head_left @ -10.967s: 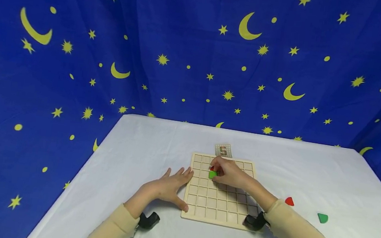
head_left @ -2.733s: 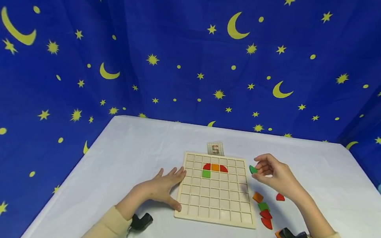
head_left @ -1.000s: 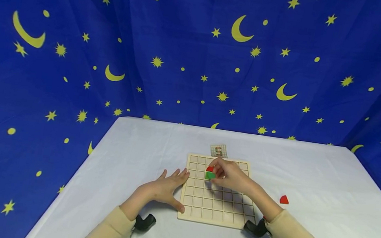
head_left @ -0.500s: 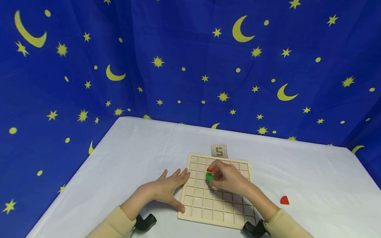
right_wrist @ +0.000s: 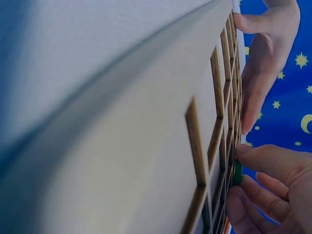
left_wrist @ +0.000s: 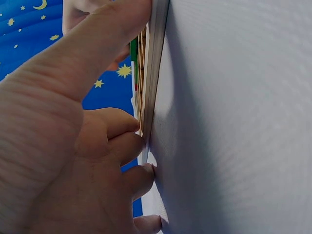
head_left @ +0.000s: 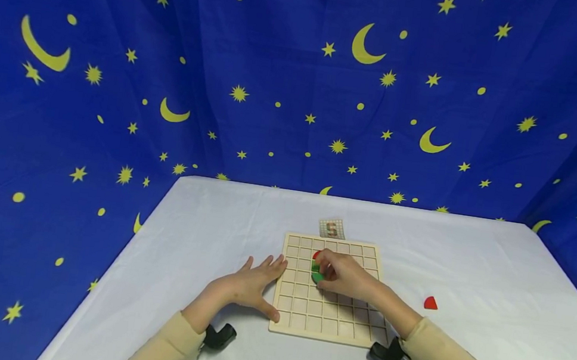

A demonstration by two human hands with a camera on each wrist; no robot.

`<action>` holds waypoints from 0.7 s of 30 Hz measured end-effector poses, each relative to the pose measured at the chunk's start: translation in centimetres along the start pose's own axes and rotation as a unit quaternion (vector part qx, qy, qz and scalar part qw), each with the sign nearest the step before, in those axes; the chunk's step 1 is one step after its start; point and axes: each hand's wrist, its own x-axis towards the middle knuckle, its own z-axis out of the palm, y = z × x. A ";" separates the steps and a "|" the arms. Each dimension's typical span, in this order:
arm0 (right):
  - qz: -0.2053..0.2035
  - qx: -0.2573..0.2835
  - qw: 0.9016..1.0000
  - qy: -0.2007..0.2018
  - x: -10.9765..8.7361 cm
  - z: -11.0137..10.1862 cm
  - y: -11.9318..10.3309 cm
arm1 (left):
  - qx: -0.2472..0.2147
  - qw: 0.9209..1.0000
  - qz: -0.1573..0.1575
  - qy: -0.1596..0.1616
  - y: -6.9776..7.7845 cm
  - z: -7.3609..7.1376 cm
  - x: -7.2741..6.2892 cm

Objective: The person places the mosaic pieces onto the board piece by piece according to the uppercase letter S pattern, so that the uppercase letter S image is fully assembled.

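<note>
My right hand [head_left: 344,274] pinches a green quarter-round piece [head_left: 316,278] between thumb and fingers, low over the wooden grid board [head_left: 300,307]. The right wrist view shows this green piece [right_wrist: 238,173] edge-on at the board's surface; I cannot tell whether it is seated in a cell. Part of a red piece [head_left: 316,255] and a green square [head_left: 315,265] show above it; the hand hides the cells to their right. My left hand [head_left: 245,286] lies spread at the board's left edge, thumb [left_wrist: 97,44] and fingertips touching the rim.
A small pattern card [head_left: 332,228] with an S-like figure lies behind the board. One red piece [head_left: 430,303] sits on the white table [head_left: 499,272] to the right. The right forearm covers the area beside the board's right edge. A blue starry cloth [head_left: 282,53] hangs behind.
Since 2.7 s ago my right hand has brought the green quarter-round from right of the board onto it. During the last second it shifted slightly towards me. My left hand stays put.
</note>
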 end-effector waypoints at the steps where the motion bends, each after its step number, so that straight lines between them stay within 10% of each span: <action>1: 0.000 -0.003 1.000 0.001 0.0 0.0 0.0 | 0.000 1.000 0.000 0.000 0.0 0.0 0.0; 21: -0.004 -0.009 1.000 0.010 0.2 0.4 0.1 | 0.005 1.000 0.004 -0.001 0.1 -0.2 -0.1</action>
